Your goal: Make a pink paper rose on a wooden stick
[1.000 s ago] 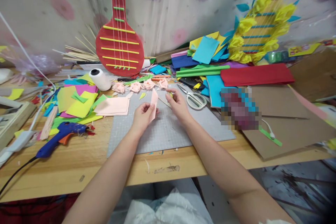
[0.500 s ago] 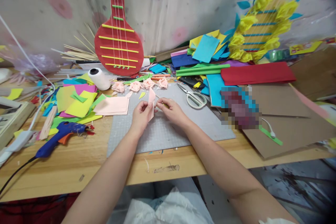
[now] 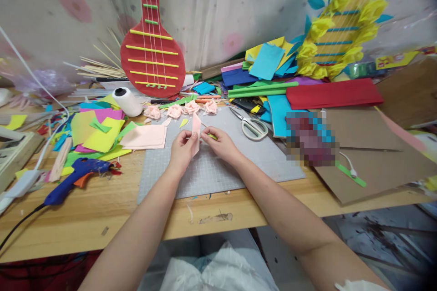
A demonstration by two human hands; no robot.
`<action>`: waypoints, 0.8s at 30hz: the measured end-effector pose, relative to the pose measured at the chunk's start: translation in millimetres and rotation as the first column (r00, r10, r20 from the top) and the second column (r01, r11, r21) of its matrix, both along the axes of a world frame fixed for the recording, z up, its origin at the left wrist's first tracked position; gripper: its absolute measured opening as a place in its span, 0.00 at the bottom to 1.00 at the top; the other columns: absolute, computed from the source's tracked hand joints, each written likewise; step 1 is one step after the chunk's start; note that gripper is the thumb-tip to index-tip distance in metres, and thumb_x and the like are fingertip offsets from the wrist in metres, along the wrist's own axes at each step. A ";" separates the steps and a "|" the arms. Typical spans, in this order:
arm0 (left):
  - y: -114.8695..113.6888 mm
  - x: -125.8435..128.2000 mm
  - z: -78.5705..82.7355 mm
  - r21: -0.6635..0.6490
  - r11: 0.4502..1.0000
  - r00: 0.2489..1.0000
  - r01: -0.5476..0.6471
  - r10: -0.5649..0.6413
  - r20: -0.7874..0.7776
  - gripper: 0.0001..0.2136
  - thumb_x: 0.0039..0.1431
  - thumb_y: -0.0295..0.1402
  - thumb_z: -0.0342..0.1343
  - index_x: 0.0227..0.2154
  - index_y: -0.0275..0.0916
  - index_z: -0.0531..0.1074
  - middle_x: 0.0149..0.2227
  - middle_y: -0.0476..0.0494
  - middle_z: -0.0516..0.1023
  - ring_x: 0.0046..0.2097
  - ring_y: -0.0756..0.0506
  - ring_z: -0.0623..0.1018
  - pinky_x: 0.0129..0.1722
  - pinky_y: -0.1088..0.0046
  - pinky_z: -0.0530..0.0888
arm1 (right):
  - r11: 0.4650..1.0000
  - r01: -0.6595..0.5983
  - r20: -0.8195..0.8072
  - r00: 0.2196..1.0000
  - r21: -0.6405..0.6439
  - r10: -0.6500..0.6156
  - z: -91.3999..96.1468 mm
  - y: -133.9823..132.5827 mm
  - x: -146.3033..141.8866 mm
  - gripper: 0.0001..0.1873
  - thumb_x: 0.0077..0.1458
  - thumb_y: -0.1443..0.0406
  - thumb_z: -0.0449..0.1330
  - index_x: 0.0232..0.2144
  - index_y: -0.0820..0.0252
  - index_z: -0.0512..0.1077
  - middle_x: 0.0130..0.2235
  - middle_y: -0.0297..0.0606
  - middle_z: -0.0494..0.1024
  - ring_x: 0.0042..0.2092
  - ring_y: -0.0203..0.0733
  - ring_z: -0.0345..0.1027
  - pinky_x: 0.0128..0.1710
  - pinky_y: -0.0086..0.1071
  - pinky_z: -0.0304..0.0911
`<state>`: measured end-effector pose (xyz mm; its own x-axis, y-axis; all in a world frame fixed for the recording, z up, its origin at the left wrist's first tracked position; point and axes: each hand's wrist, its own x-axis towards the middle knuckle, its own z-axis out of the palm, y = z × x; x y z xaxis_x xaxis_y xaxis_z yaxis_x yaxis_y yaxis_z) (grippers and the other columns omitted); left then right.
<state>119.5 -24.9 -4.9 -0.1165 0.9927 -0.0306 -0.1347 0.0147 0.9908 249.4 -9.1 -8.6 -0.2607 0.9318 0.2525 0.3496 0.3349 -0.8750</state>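
My left hand [image 3: 183, 149] pinches an upright, folded pale pink strip [image 3: 196, 129], either crepe paper or felt, above the grey cutting mat [image 3: 221, 168]. Close beside it, my right hand [image 3: 220, 142] is closed around a slim tool with a yellow handle [image 3: 213, 137]. A thin shaft pokes out above those fingers; the tool's exact kind is hidden. Pink paper flowers [image 3: 174, 111] sit in a row behind the hands. To the left lies a stack of pale pink sheets [image 3: 145, 137]. Scissors [image 3: 252, 128] with pale handles rest on the mat's right side.
A blue glue gun [image 3: 73, 179] lies at left near coloured scraps [image 3: 99, 132] and a white thread spool [image 3: 127, 102]. A red paper-covered lute shape [image 3: 153, 61] stands behind. At right are brown cardboard [image 3: 368, 168] and a red folded sheet [image 3: 334, 94].
The view has shifted very slightly. Both hands stay in nearly the same place, with the pink strip still in the left and the fingers only slightly moved.
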 end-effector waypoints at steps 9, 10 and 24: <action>-1.7 1.0 2.4 0.008 1.000 1.000 0.009 -0.009 -0.001 0.10 0.44 0.37 0.57 0.21 0.37 0.64 0.21 0.53 0.68 0.25 0.54 0.68 0.27 0.79 0.64 | 1.000 0.018 0.006 1.000 0.015 -0.018 -3.0 1.4 -0.4 0.12 0.52 0.57 0.51 0.26 0.58 0.66 0.28 0.31 0.70 0.33 0.35 0.62 0.35 0.27 0.56; -1.9 1.1 2.5 0.006 1.000 1.000 0.012 -0.012 0.005 0.10 0.44 0.37 0.57 0.21 0.37 0.64 0.21 0.53 0.68 0.25 0.54 0.69 0.27 0.79 0.64 | 1.000 0.020 0.009 1.000 0.012 -0.021 -3.2 1.4 -0.4 0.12 0.52 0.57 0.51 0.26 0.58 0.66 0.28 0.31 0.70 0.33 0.35 0.62 0.35 0.27 0.56; -3.3 -1.1 4.4 -0.070 0.993 0.992 0.091 -0.085 0.089 0.13 0.41 0.40 0.59 0.22 0.37 0.65 0.22 0.52 0.70 0.26 0.53 0.70 0.26 0.78 0.66 | 0.999 0.031 -0.019 0.999 -0.044 -0.032 -2.7 1.3 0.9 0.13 0.50 0.54 0.53 0.25 0.58 0.66 0.26 0.30 0.70 0.31 0.34 0.63 0.34 0.28 0.58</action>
<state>118.4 -28.2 -0.5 -0.0225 0.9937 -0.1102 -0.2140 0.1028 0.9714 250.3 -7.9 -11.4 -0.2260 0.9498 0.2162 0.3417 0.2852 -0.8955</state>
